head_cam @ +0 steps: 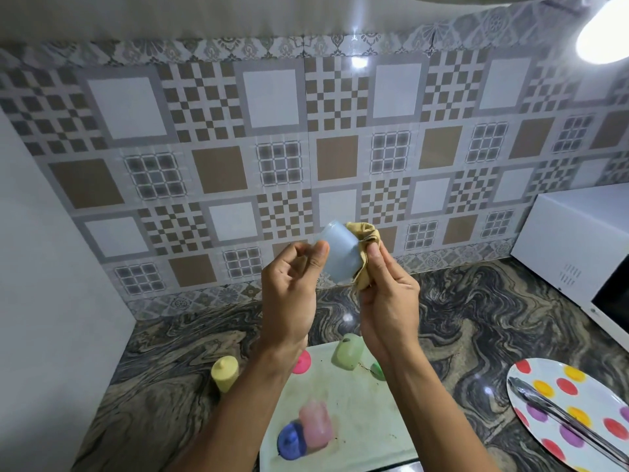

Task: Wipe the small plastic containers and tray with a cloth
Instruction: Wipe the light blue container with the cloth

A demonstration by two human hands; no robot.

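1. Left hand (292,294) fingers are pinching the blue container (340,253), raised above the desk (476,318).
2. Right hand (388,301) fingers are closing on the cloth (364,240), pressing it against the container.
3. Tray (357,403) is lying on the desk below.

The pale blue container (340,253) looks like translucent, smooth matt plastic, and the tan cloth (364,253) against it is soft and creased. Below, the tray (357,413) is pale, smooth and smudged. The countertop (476,318) is glossy veined stone; the far wall tiles (272,148) shine. On the right, metal tongs (561,417) gleam on a glossy spotted plate (544,379).
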